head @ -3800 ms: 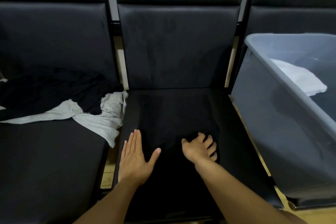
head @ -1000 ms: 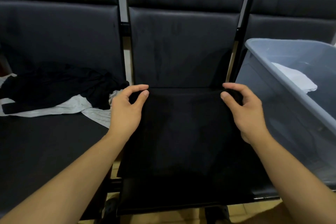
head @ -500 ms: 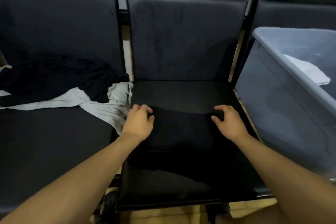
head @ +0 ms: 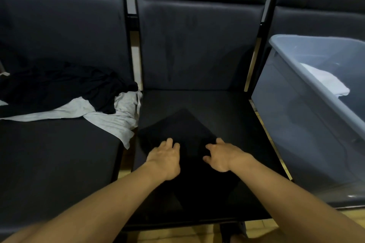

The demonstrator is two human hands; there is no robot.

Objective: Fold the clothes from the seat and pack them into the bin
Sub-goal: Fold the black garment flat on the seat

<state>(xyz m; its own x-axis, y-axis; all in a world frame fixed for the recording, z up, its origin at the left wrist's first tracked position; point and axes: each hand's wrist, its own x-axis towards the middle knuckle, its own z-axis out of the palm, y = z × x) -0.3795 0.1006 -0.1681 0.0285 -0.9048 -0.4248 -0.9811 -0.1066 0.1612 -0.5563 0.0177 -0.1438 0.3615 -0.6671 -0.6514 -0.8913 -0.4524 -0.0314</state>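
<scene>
single head view, worn high, looking forward and down, close over middle seat (head: 227, 108). forearms enter from bottom edge. left seat (head: 49, 154) at left edge, bin (head: 296, 108) at right edge, seat backs (head: 197, 41) across top.

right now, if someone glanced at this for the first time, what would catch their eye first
Two bare hands, the left hand and right hand, rest on a folded black garment lying on the middle seat. On the seat to the left lies a heap of unfolded clothes, black over light grey. At the right stands a grey plastic bin with a folded white garment already inside.
</scene>
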